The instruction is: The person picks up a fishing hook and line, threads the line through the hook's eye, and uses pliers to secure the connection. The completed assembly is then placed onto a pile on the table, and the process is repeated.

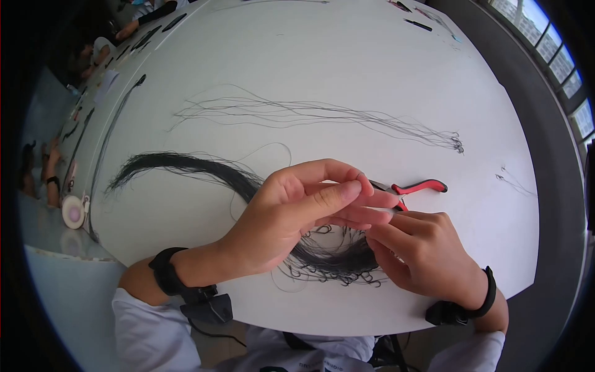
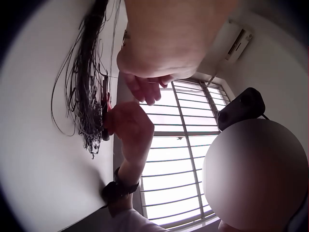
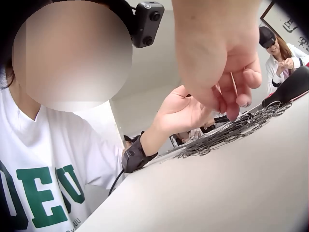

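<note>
My left hand (image 1: 297, 201) is raised over the table, pinching a thin line between thumb and forefinger; only a small dark bit shows at the tips. Close beside its lower fingers is my right hand (image 1: 424, 251), thumb and fingers curled together at the line. A thin pale strand (image 3: 234, 83) passes between the right fingers. Below both hands lies a thick bundle of dark lines (image 1: 186, 164), with many small fish hooks (image 1: 365, 279) at its curved near end. The left hand and wrist hide the bundle's middle.
Red-handled pliers (image 1: 424, 186) lie just beyond the right hand. Farther back is a loose spread of thin lines (image 1: 310, 110) with hooks (image 1: 457, 144) at its right end. A black tool (image 1: 418, 25) lies at the far edge. Other people sit at the left.
</note>
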